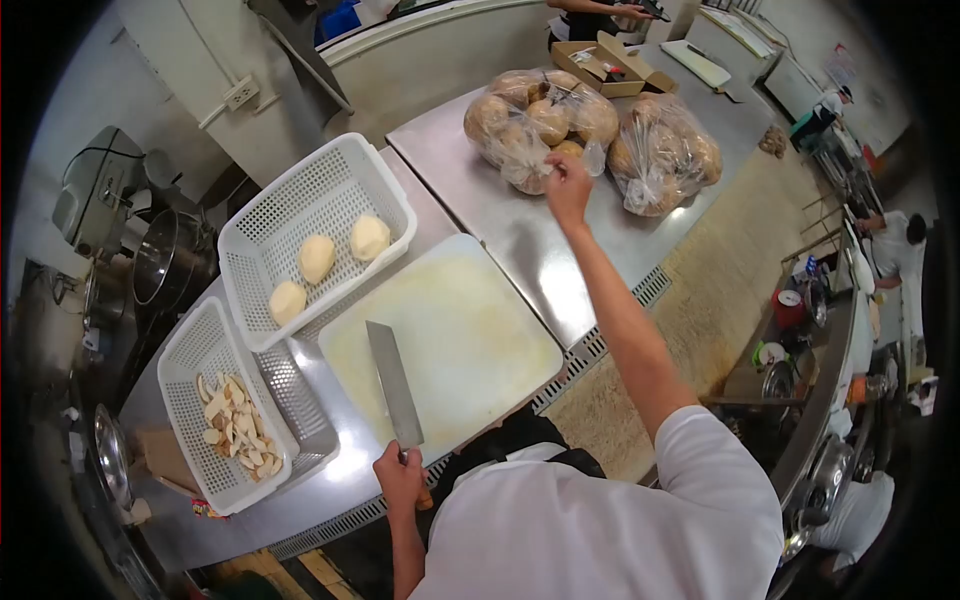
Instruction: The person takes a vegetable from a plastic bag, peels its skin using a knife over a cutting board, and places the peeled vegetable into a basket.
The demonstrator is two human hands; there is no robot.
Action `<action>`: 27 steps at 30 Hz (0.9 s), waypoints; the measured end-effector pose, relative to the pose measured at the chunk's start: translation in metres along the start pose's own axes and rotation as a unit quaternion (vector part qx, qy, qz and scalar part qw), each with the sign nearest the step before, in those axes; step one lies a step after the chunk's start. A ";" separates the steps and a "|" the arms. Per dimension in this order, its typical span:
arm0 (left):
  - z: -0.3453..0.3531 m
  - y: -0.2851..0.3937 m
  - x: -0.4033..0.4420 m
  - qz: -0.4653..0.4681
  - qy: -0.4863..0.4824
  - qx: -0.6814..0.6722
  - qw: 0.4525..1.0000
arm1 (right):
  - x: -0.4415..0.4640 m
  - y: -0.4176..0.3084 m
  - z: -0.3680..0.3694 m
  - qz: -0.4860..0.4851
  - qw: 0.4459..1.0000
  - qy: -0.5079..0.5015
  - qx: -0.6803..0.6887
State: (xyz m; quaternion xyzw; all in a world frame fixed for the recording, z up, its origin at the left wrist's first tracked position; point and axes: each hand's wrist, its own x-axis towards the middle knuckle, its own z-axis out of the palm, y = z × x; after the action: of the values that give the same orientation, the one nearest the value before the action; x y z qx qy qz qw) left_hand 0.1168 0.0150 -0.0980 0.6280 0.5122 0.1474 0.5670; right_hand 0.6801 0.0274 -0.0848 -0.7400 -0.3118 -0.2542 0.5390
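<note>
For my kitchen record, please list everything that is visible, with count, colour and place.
Cutting board: 1, whitish, centre
Cleaver: 1, grey, over the board
Large basket: 1, white, left of board
Peeled vegetables: 3, cream, in large basket
Small basket: 1, white, near left
Cut pieces: many, cream and brown, in small basket
Perforated container: 1, grey, beside small basket
Filled bags: 2, clear, brown vegetables inside, far worktop
Open box: 1, brown, behind bags
Steel worktop: two sections, silver, underneath
Outlet: 1, white, upper left
Other people: at least 3, background
Background kitchenware: many, mostly silver, details unclear
Left hand: 1, holding cleaver
Right hand: 1, pinching left bag
</note>
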 end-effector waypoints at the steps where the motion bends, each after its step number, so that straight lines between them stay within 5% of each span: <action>1: 0.006 0.005 0.000 0.010 0.018 0.070 0.997 | 0.017 0.026 0.005 0.001 0.999 -0.013 -0.038; 4: 0.017 0.023 -0.004 -0.003 0.039 0.111 0.993 | 0.054 0.105 0.041 -0.008 0.975 -0.087 -0.205; 8: 0.027 0.017 -0.008 -0.003 0.068 0.124 0.990 | 0.099 0.116 0.068 -0.097 0.948 -0.072 -0.296; 10: 0.034 0.025 -0.010 0.003 0.064 0.136 0.989 | 0.123 0.112 0.075 0.134 0.893 -0.319 -0.286; 11: 0.036 0.027 -0.010 -0.004 0.075 0.135 0.988 | 0.132 0.129 0.086 0.130 0.893 -0.328 -0.279; 13: 0.039 0.028 -0.011 -0.019 0.072 0.150 0.986 | 0.144 0.169 0.109 0.054 0.803 -0.468 -0.364; 17: 0.043 0.028 -0.011 -0.041 0.074 0.139 0.987 | 0.141 0.147 0.094 -0.006 0.840 -0.401 -0.365; 20: 0.041 0.031 -0.011 -0.030 0.086 0.141 0.986 | 0.141 0.073 0.052 0.034 0.784 -0.463 -0.412; 21: 0.038 0.032 -0.012 -0.046 0.080 0.135 0.987 | 0.136 0.068 0.036 0.126 0.884 -0.404 -0.198; 22: 0.035 0.032 -0.011 -0.060 0.072 0.130 0.987 | 0.131 0.061 0.020 0.212 0.923 -0.319 0.029; 23: 0.032 0.030 -0.011 -0.061 0.070 0.127 0.988 | 0.122 0.048 0.002 0.211 0.923 -0.320 0.025; 25: 0.024 0.026 -0.008 -0.050 0.065 0.120 0.989 | 0.102 0.016 -0.035 0.394 0.818 -0.283 0.308; 27: 0.018 0.025 -0.005 -0.035 0.067 0.102 0.992 | 0.070 0.005 -0.059 0.399 0.773 -0.281 0.406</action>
State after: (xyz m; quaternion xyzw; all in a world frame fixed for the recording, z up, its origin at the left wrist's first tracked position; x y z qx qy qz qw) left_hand 0.1405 0.0048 -0.0799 0.6528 0.5831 0.1169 0.4691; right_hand 0.7287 -0.0172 -0.0212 -0.5486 -0.2001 0.3528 0.7311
